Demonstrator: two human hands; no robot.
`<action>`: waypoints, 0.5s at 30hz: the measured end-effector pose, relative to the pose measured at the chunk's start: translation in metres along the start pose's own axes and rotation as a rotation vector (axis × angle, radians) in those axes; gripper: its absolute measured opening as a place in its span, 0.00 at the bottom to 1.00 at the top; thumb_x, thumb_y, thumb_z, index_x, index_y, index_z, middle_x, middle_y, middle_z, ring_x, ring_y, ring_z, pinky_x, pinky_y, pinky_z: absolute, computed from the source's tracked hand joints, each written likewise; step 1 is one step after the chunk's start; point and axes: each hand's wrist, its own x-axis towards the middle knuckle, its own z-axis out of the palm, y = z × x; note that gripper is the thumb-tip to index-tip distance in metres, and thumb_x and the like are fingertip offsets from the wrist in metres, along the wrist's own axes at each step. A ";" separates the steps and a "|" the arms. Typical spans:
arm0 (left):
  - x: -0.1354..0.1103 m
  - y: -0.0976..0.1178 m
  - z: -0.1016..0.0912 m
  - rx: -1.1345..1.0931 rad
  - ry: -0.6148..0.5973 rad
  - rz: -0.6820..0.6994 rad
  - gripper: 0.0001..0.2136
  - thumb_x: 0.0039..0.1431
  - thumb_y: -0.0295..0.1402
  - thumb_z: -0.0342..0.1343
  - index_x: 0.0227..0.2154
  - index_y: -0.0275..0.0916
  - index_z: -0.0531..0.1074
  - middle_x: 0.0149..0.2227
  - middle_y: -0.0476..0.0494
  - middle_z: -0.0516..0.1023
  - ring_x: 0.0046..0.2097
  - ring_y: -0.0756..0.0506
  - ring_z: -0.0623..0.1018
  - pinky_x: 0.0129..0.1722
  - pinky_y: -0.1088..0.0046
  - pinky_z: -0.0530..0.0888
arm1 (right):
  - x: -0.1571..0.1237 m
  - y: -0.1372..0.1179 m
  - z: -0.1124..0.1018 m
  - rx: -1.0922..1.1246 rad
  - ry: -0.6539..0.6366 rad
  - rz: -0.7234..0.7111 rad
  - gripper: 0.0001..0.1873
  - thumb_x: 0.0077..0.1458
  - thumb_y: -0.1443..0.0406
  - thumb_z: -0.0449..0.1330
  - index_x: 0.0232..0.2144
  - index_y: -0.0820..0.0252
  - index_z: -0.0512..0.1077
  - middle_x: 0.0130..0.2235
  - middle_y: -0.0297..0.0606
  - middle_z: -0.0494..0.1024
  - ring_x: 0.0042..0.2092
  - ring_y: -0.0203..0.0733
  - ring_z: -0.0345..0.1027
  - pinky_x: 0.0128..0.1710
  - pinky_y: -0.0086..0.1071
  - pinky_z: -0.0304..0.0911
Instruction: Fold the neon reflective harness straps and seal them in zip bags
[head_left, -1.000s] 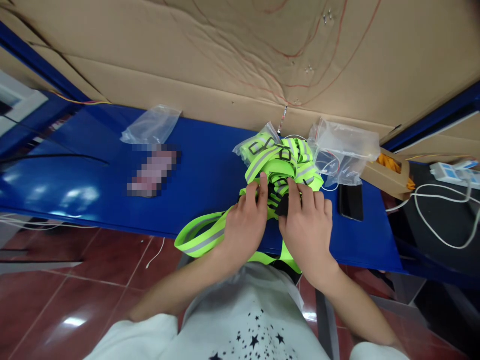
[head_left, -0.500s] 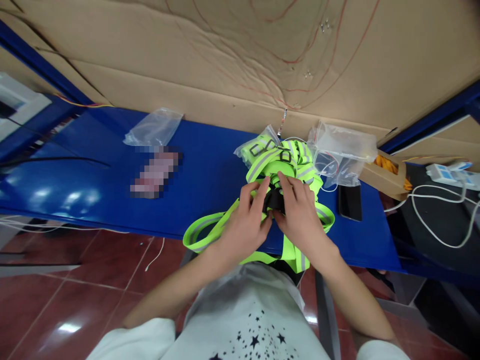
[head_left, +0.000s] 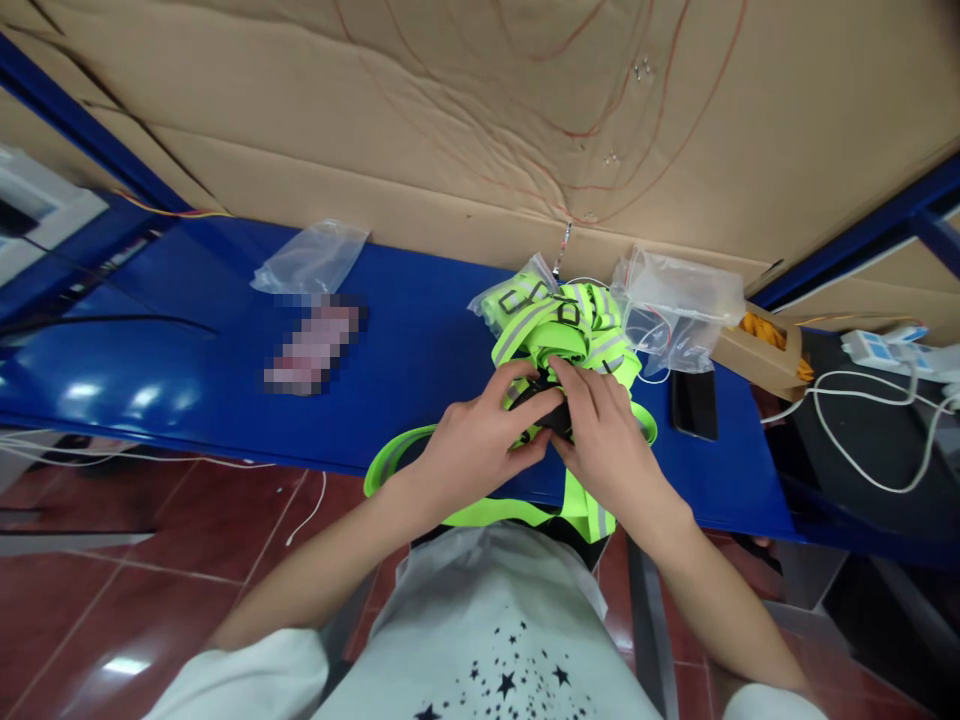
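A neon-yellow reflective strap vest (head_left: 480,515) with grey bands hangs over the front edge of the blue table (head_left: 187,370). My left hand (head_left: 476,440) and my right hand (head_left: 600,440) meet at its black middle part (head_left: 541,392), both with fingers closed on it. Just behind my hands lies a pile of folded neon-yellow vests (head_left: 570,325), one of them in a clear bag.
A clear plastic bag (head_left: 311,258) lies at the back left and a fuller one (head_left: 679,305) at the back right. A black phone (head_left: 694,403), a cardboard box (head_left: 761,350) and white cables (head_left: 862,420) are to the right. Cardboard lines the wall behind.
My hands have drawn together from lying flat on the vest to pinching its black middle part. The hanging loops have shifted slightly.
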 end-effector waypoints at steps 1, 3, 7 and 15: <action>0.001 -0.001 0.000 0.003 -0.011 0.006 0.21 0.65 0.34 0.60 0.60 0.52 0.69 0.62 0.42 0.69 0.43 0.45 0.82 0.24 0.75 0.73 | 0.000 -0.001 0.000 -0.017 -0.007 -0.007 0.40 0.57 0.76 0.58 0.70 0.69 0.54 0.58 0.58 0.73 0.56 0.62 0.68 0.58 0.56 0.67; 0.002 -0.003 0.001 -0.002 -0.048 0.017 0.21 0.63 0.33 0.61 0.58 0.51 0.70 0.60 0.42 0.71 0.45 0.43 0.82 0.26 0.74 0.74 | 0.000 -0.002 0.003 -0.018 -0.017 -0.020 0.36 0.57 0.77 0.57 0.67 0.70 0.58 0.56 0.58 0.74 0.55 0.62 0.69 0.57 0.56 0.68; 0.002 -0.011 0.005 -0.081 -0.070 -0.001 0.18 0.63 0.32 0.62 0.55 0.50 0.72 0.59 0.43 0.71 0.45 0.44 0.82 0.32 0.72 0.78 | 0.001 -0.002 0.009 0.041 -0.018 -0.010 0.27 0.56 0.77 0.59 0.58 0.70 0.66 0.54 0.57 0.76 0.53 0.61 0.71 0.54 0.55 0.71; -0.004 -0.038 -0.011 -0.329 0.221 -0.055 0.08 0.67 0.30 0.61 0.48 0.42 0.73 0.48 0.45 0.78 0.52 0.46 0.79 0.54 0.67 0.76 | -0.006 0.025 -0.002 0.259 0.056 0.114 0.22 0.63 0.68 0.62 0.59 0.64 0.72 0.58 0.53 0.77 0.59 0.57 0.72 0.60 0.50 0.70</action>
